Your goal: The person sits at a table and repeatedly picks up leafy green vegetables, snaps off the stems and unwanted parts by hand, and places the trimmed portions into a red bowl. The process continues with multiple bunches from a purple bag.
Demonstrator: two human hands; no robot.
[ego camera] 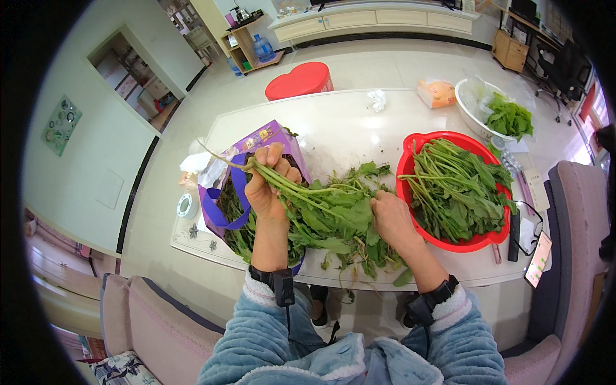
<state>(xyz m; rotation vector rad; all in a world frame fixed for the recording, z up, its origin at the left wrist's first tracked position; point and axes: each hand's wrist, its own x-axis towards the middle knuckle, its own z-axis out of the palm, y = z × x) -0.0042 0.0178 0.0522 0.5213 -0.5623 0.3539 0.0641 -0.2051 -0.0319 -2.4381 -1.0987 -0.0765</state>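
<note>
My left hand is raised over a purple bag with blue handles, which holds more greens. It grips a leafy green plant by the stems near its thin root, which points up and left. The leaves stretch right to my right hand, whose fingers are closed on the leaf end. Beneath and around the plant lie loose leaves and root scraps. Just right of my right hand stands a red plastic basin, heaped with long-stemmed greens.
A white bowl with leafy greens and plastic bags stands at the table's far right. Eyeglasses and a phone lie along the right edge. A tape roll sits at left. Beyond the table is a red stool.
</note>
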